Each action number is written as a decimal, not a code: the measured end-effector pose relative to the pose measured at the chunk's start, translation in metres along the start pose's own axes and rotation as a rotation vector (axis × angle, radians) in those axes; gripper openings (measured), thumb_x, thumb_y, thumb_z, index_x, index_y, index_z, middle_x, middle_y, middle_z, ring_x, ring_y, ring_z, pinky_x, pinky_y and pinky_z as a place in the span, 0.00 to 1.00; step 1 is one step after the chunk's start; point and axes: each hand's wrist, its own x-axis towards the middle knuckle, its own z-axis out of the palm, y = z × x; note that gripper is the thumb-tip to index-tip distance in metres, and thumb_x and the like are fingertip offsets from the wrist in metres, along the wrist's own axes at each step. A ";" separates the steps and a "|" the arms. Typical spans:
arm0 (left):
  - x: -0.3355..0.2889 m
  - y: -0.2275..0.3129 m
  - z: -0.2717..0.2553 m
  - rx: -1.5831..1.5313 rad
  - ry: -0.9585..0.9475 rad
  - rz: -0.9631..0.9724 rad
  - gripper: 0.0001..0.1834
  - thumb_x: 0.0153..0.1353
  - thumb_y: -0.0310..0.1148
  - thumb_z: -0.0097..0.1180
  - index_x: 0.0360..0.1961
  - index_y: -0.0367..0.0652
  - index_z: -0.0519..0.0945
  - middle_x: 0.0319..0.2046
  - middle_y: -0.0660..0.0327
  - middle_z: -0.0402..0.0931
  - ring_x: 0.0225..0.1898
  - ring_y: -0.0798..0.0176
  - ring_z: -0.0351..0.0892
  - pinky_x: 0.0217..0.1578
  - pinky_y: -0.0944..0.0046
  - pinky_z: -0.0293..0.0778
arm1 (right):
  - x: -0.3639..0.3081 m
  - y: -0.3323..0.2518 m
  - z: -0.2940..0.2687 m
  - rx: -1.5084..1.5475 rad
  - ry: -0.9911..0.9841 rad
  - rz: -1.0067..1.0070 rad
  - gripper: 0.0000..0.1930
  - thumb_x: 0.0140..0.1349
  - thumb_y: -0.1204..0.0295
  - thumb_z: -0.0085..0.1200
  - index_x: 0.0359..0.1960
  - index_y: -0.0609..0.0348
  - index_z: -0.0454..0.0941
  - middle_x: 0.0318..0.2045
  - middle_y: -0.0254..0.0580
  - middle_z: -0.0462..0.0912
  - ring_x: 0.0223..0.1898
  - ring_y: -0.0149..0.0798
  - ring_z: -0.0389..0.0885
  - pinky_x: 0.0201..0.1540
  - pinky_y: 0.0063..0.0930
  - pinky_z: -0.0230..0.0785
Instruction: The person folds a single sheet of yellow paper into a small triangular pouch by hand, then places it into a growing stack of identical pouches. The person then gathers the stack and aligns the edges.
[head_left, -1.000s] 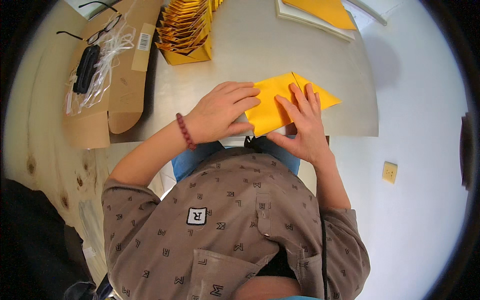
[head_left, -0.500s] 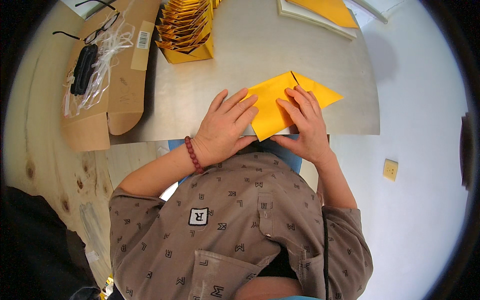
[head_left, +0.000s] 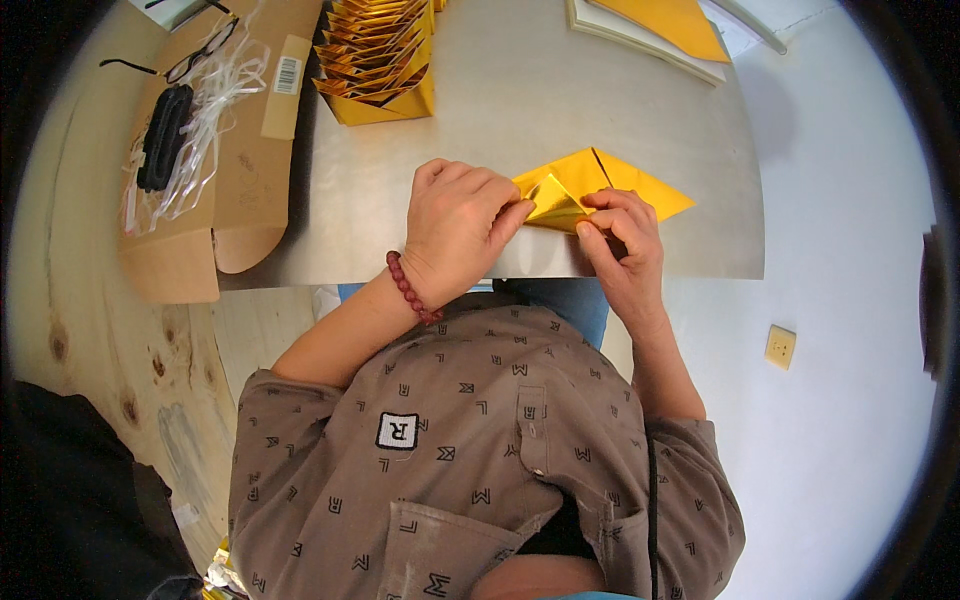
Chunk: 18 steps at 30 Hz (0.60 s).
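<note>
A sheet of yellow folded paper lies near the front edge of the metal table. Its near corner is turned up and over, so a shiny gold underside shows as a triangle. My left hand, with a dark red bead bracelet at the wrist, pinches the paper's left end between thumb and fingers. At the right of the gold flap, my right hand pinches the fold with thumb and forefinger. Its other fingers curl over the yellow side. The paper's right tip points out past my right hand.
Toward the back left stands a row of nested gold folded-paper pieces. A cardboard box at the left bears eyeglasses, a black case and tangled clear plastic strips. Yellow sheets rest on a white stack at the back right.
The near corner of the paper has been folded up, exposing its gold side. Both hands went from lying spread on the sheet to pinching it, and the left hand moved slightly farther from me.
</note>
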 end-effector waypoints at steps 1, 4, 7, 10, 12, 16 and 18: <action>0.002 0.001 0.000 -0.032 0.050 -0.005 0.09 0.61 0.36 0.68 0.39 0.47 0.84 0.43 0.62 0.84 0.46 0.57 0.81 0.55 0.52 0.67 | 0.001 -0.002 0.001 -0.011 0.011 0.014 0.06 0.59 0.73 0.68 0.34 0.56 0.83 0.46 0.41 0.86 0.53 0.48 0.80 0.60 0.42 0.68; 0.003 0.002 -0.003 -0.076 0.161 0.008 0.13 0.60 0.34 0.69 0.45 0.46 0.84 0.48 0.61 0.83 0.47 0.55 0.81 0.56 0.52 0.68 | 0.002 -0.006 0.005 -0.038 0.047 0.043 0.06 0.58 0.74 0.68 0.33 0.57 0.82 0.46 0.41 0.86 0.51 0.47 0.79 0.56 0.39 0.69; -0.006 0.004 -0.010 -0.090 0.147 0.171 0.17 0.60 0.32 0.69 0.51 0.45 0.83 0.54 0.59 0.83 0.51 0.54 0.82 0.58 0.51 0.69 | 0.003 -0.007 0.007 -0.069 0.066 0.036 0.07 0.57 0.74 0.68 0.32 0.57 0.81 0.46 0.41 0.86 0.51 0.46 0.79 0.55 0.39 0.69; -0.019 0.007 -0.011 -0.204 -0.073 0.437 0.22 0.58 0.30 0.68 0.55 0.44 0.83 0.62 0.59 0.79 0.65 0.57 0.77 0.63 0.50 0.67 | 0.002 -0.006 0.008 -0.077 0.081 0.036 0.07 0.57 0.75 0.69 0.31 0.57 0.80 0.46 0.41 0.86 0.51 0.46 0.79 0.55 0.39 0.69; -0.025 0.009 -0.009 -0.167 -0.120 0.392 0.25 0.57 0.31 0.69 0.58 0.44 0.82 0.65 0.59 0.77 0.68 0.58 0.74 0.65 0.50 0.65 | 0.002 -0.006 0.008 -0.060 0.075 0.057 0.07 0.58 0.75 0.69 0.32 0.57 0.80 0.46 0.41 0.86 0.51 0.46 0.79 0.55 0.39 0.69; -0.032 0.008 -0.007 -0.112 -0.126 0.340 0.24 0.57 0.32 0.68 0.57 0.43 0.82 0.61 0.61 0.79 0.69 0.60 0.73 0.66 0.49 0.64 | 0.001 -0.006 0.008 -0.068 0.074 0.062 0.08 0.59 0.75 0.69 0.34 0.57 0.80 0.46 0.42 0.85 0.51 0.47 0.78 0.55 0.39 0.69; -0.034 0.006 -0.010 -0.063 -0.174 0.335 0.30 0.56 0.33 0.69 0.62 0.44 0.79 0.67 0.61 0.74 0.72 0.60 0.68 0.68 0.48 0.62 | 0.001 -0.006 0.009 -0.071 0.074 0.056 0.08 0.59 0.75 0.68 0.34 0.57 0.79 0.47 0.42 0.85 0.52 0.47 0.78 0.56 0.40 0.69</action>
